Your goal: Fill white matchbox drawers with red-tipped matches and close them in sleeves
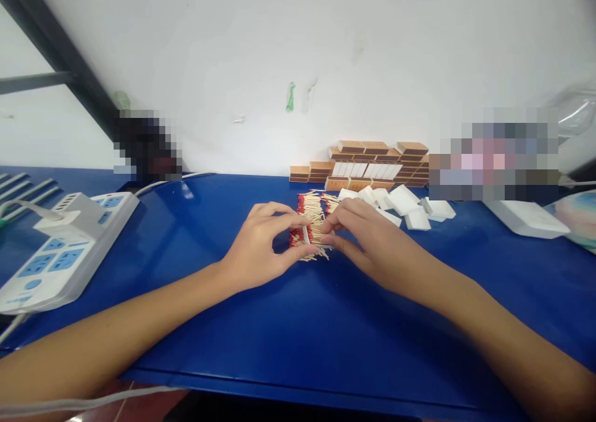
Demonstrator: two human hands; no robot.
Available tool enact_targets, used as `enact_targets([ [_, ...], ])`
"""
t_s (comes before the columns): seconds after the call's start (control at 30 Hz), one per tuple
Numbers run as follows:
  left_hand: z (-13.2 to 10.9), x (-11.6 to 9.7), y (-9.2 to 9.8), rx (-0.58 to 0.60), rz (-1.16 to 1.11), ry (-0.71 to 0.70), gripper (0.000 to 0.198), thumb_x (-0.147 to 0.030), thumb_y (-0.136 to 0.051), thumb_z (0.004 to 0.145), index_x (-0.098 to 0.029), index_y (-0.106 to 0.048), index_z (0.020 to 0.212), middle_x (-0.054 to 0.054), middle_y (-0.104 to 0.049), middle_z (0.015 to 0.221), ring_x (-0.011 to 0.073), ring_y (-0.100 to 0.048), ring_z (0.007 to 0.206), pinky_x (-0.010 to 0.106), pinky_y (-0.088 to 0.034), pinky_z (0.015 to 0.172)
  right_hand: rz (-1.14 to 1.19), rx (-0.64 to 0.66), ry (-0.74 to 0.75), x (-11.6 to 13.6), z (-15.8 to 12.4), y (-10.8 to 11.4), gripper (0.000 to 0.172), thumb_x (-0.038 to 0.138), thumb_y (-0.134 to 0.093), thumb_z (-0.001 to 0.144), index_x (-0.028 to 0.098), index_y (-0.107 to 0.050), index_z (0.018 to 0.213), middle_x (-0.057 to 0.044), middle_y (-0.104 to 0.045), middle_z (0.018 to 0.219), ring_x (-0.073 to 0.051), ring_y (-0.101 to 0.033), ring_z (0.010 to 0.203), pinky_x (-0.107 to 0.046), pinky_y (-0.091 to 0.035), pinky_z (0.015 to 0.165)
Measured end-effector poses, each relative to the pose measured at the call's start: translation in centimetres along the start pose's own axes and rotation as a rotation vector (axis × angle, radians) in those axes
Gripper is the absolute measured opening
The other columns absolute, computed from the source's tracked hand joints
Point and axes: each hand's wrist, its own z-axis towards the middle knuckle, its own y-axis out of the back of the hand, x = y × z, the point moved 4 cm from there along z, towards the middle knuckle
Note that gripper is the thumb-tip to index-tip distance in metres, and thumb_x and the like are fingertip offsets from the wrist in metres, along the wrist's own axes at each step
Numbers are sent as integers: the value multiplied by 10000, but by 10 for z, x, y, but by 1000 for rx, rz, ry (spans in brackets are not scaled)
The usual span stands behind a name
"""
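A heap of red-tipped matchsticks (311, 210) lies on the blue table (298, 335), in the middle. My left hand (261, 248) and my right hand (367, 239) meet over its near edge. Both pinch a small white matchbox tray (307, 234) packed with matchsticks, left fingers on its left side, right fingers on its right side. Loose sticks (315, 255) lie under the tray.
Empty white matchbox trays (404, 203) lie scattered to the right of the heap. Stacked brown matchboxes (372, 161) stand against the white wall. A white power strip (65, 248) with a plugged adapter sits at the left. A flat white box (526, 217) lies at the right.
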Motion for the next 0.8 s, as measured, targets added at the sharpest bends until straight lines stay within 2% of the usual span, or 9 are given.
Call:
enact_targets([
  [0.33, 0, 0, 1, -16, -45, 40, 338, -386, -857, 848, -228, -768, 1133, 66, -738, 1130, 231, -683, 1044, 422, -531, 964, 21, -68, -18, 1, 2, 2, 95, 235, -591, 1042, 209, -614, 953, -57, -614, 959, -218, -573, 908, -355, -462, 784],
  [0.5, 2, 2, 2, -18, -54, 59, 348, -441, -846, 854, -225, -771, 1116, 66, -747, 1110, 235, -690, 1033, 432, -520, 959, -1, -80, -29, -2, 0, 8, 60, 246, -659, 1008, 213, -623, 974, -39, -615, 954, -196, -580, 860, -332, -444, 742],
  [0.8, 2, 3, 1, -20, -54, 60, 350, -451, -852, 845, -227, -768, 1100, 60, -745, 1099, 225, -685, 1021, 424, -518, 956, -2, -5, -59, -13, -3, 7, 111, 259, -626, 1030, 221, -584, 934, -25, -595, 933, -181, -552, 812, -317, -413, 692],
])
